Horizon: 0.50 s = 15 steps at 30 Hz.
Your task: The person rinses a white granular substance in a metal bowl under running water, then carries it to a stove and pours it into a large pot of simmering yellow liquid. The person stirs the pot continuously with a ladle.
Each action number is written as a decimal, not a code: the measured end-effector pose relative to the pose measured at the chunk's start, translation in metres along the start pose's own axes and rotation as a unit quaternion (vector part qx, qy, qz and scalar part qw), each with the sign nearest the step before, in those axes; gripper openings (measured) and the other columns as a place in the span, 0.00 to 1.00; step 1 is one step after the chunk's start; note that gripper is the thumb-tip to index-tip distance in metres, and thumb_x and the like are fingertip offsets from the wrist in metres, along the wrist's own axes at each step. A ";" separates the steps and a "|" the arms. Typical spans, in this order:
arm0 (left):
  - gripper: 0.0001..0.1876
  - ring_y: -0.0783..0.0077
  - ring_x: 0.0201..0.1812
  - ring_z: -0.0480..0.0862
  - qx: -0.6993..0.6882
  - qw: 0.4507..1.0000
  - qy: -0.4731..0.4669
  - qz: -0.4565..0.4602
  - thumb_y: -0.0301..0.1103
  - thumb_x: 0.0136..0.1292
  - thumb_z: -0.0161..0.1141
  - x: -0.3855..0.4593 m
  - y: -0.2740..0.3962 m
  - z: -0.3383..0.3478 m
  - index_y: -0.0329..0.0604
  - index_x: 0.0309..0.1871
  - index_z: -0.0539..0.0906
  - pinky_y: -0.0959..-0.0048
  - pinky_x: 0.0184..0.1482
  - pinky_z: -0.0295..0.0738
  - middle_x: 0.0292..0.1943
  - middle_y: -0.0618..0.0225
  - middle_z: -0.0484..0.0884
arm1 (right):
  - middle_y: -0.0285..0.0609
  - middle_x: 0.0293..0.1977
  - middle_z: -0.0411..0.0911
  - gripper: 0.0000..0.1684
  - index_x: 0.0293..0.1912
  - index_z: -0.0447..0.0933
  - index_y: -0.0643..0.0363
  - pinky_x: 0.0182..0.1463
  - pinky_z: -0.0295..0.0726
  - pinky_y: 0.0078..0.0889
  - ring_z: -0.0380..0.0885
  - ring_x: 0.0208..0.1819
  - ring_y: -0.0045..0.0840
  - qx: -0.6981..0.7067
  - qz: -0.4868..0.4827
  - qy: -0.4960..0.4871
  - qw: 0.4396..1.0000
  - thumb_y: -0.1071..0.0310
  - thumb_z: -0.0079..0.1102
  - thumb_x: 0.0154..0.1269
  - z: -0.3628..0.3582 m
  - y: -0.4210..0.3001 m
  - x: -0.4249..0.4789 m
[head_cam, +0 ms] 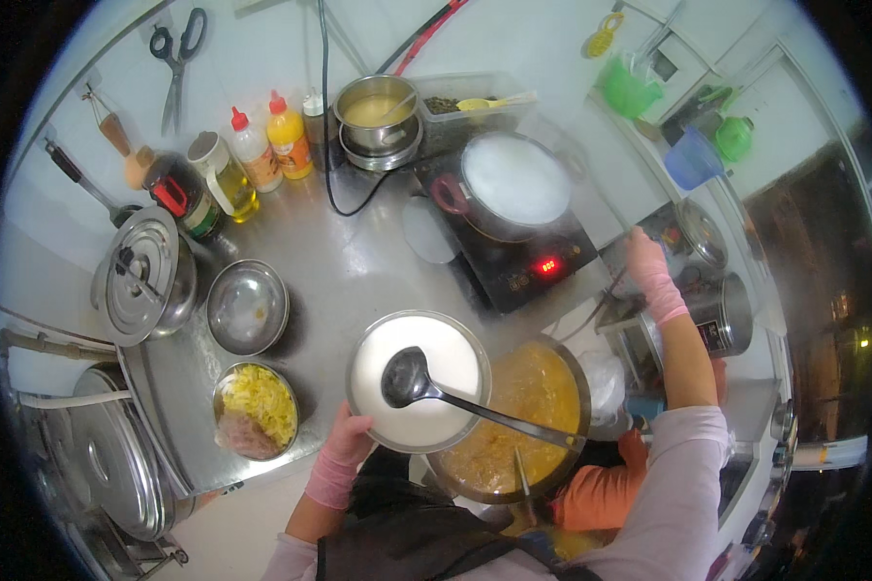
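My left hand [349,433], in a pink glove, grips the rim of a metal bowl [363,341] of white liquid. A dark ladle [405,378] lies across that bowl, its handle reaching over a large pan of orange-brown broth [545,385]. My right hand [647,263], also gloved in pink, is stretched out to the right, near a glass-lidded pot [700,232]; its fingertips are partly hidden, and whether it holds anything is unclear. Between the hands, further back, a steaming pot with a red handle [450,196] stands on a black induction cooker [530,272].
A bowl of chopped yellow food and pinkish meat [258,410], an empty metal bowl [248,306] and a lidded pot [142,276] stand left. Sauce bottles [288,139] and a small saucepan [376,112] line the wall. Another person's orange sleeve [599,497] is below right.
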State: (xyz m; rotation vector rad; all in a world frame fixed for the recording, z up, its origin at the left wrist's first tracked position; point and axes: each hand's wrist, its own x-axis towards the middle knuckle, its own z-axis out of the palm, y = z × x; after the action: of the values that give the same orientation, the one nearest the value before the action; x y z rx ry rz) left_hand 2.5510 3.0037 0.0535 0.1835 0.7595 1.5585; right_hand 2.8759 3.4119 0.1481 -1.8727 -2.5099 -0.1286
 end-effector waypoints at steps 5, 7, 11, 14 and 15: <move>0.32 0.68 0.49 0.76 0.007 1.000 0.011 0.017 0.35 0.45 0.66 -0.013 0.005 0.005 0.35 0.55 0.69 0.69 0.52 0.70 0.49 0.63 0.76 | 0.58 0.34 0.75 0.11 0.40 0.68 0.62 0.44 0.71 0.47 0.74 0.40 0.51 -0.009 -0.025 -0.028 0.999 0.66 0.48 0.60 -0.002 -0.005 -0.015; 0.32 0.67 0.49 0.76 0.006 1.000 0.016 0.021 0.34 0.45 0.66 -0.017 0.005 0.008 0.35 0.56 0.68 0.69 0.53 0.70 0.49 0.62 0.76 | 0.58 0.34 0.76 0.10 0.39 0.69 0.62 0.43 0.72 0.47 0.74 0.40 0.50 -0.004 -0.007 -0.026 1.000 0.66 0.49 0.60 0.001 -0.007 -0.020; 0.33 0.66 0.51 0.75 0.004 1.000 0.013 0.022 0.34 0.45 0.65 -0.027 0.001 -0.001 0.35 0.57 0.67 0.69 0.54 0.69 0.50 0.62 0.75 | 0.58 0.33 0.76 0.10 0.38 0.69 0.62 0.42 0.73 0.47 0.75 0.38 0.50 -0.030 -0.034 -0.016 0.999 0.66 0.49 0.60 -0.004 -0.012 -0.026; 0.34 0.66 0.51 0.75 -0.001 0.999 0.021 0.029 0.35 0.45 0.64 -0.032 -0.001 -0.001 0.35 0.58 0.66 0.69 0.54 0.68 0.51 0.62 0.74 | 0.58 0.32 0.76 0.10 0.38 0.68 0.62 0.41 0.73 0.46 0.75 0.37 0.49 -0.021 -0.049 -0.033 0.998 0.66 0.49 0.60 -0.009 -0.019 -0.034; 0.34 0.66 0.51 0.75 0.000 0.999 0.023 0.029 0.35 0.45 0.64 -0.033 -0.001 0.001 0.35 0.58 0.66 0.69 0.54 0.68 0.51 0.62 0.74 | 0.57 0.32 0.76 0.10 0.38 0.68 0.62 0.42 0.73 0.46 0.75 0.38 0.49 -0.025 -0.054 -0.029 0.998 0.66 0.49 0.60 -0.010 -0.016 -0.035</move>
State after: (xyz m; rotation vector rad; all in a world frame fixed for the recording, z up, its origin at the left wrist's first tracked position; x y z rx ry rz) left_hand 2.5573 2.9733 0.0644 0.1727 0.7968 1.6224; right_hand 2.8697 3.3729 0.1552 -1.7842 -2.6704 -0.1430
